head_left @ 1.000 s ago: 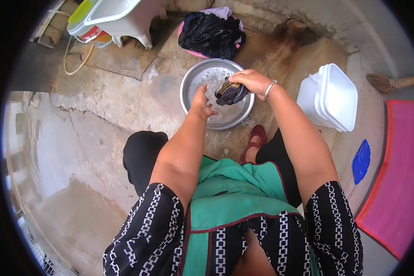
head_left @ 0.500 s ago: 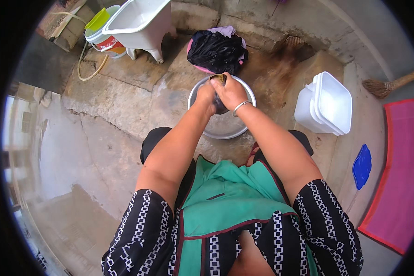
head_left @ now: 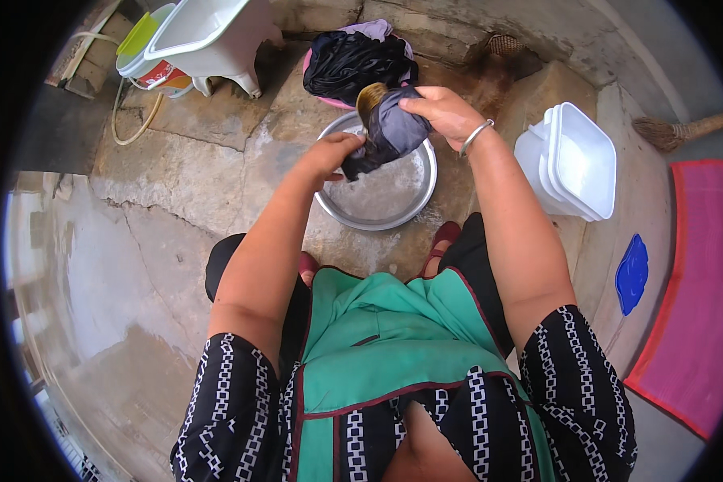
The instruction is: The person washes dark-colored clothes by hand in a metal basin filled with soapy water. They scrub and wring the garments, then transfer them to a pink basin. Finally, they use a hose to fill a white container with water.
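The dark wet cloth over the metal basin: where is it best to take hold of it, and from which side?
Probably at its two ends: the dark cloth hangs twisted above the basin. The left hand takes the lower end, the right hand the upper.

Even, soft daylight; faint glare inside the round metal basin [head_left: 394, 197] toward 12 o'clock. Heavy fisheye bending and black vignette ring the frame; focus stays sharp centrally.

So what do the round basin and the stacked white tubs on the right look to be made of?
The basin looks like thin bare metal, likely aluminium or steel: silvery grey with a dull sheen and a rolled rim. The white tubs look like moulded plastic: smooth, slightly translucent, with rounded corners, nested in each other. Both hands hold a dark wet cloth above the basin.
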